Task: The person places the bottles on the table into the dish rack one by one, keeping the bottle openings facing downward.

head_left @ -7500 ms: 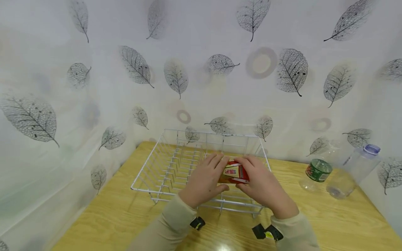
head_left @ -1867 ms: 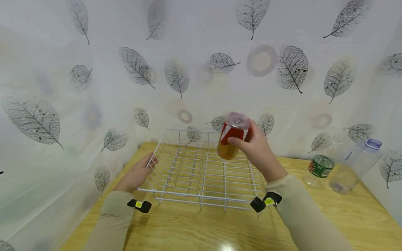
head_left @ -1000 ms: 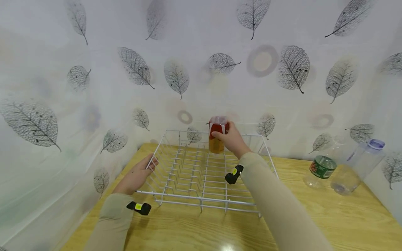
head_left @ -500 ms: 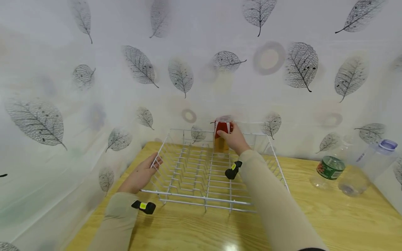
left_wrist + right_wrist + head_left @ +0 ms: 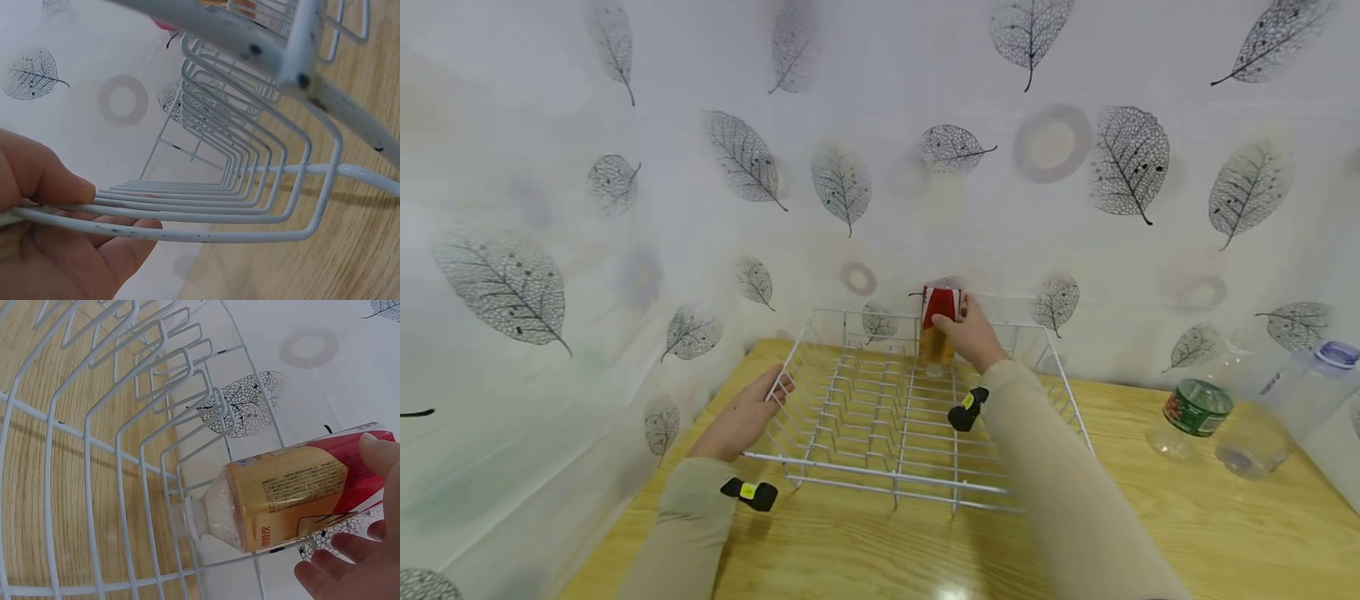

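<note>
The counter [image 5: 850, 554] carries a wire rack [image 5: 895, 475], its left side gripped by the fingers of the left hand [image 5: 742, 417]. Right of frame centre, the right hand [image 5: 977, 335] grasps the bottle [image 5: 935, 342], neck-down at the rack's back, lower and straighter than before.
</note>
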A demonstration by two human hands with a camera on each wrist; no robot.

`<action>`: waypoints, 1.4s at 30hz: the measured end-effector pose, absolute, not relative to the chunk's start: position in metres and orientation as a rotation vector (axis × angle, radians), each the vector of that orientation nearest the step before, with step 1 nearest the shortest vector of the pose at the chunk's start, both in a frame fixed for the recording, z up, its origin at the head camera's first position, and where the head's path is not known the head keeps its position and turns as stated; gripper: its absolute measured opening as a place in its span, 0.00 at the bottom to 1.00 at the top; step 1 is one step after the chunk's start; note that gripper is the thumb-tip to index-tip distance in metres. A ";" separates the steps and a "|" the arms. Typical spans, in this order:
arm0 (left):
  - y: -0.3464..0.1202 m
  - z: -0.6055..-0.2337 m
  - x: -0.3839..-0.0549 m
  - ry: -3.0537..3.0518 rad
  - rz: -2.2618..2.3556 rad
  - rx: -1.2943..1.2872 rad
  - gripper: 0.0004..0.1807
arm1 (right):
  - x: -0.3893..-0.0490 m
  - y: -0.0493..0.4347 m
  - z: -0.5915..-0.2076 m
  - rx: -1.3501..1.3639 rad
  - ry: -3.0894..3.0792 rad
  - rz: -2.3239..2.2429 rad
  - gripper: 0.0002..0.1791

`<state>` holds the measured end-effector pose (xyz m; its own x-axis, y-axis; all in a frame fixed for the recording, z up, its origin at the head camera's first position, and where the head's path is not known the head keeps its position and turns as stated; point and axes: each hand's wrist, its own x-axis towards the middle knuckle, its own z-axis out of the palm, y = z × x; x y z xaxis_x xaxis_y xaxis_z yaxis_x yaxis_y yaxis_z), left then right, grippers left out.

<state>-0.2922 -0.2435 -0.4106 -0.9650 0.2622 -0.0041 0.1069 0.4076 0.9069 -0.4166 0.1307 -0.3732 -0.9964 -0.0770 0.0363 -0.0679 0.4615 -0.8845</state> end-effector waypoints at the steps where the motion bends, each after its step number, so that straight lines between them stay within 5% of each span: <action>1: -0.243 -0.410 -0.292 2.505 1.607 0.325 0.34 | -0.414 0.132 -0.372 -0.134 2.681 -1.614 0.52; 27: -0.247 -0.408 -0.288 2.512 1.601 0.336 0.33 | -0.369 0.178 -0.308 -0.325 2.773 -1.555 0.55; 42: -0.243 -0.410 -0.288 2.489 1.604 0.346 0.33 | -0.316 0.222 -0.290 -0.391 2.927 -1.419 0.56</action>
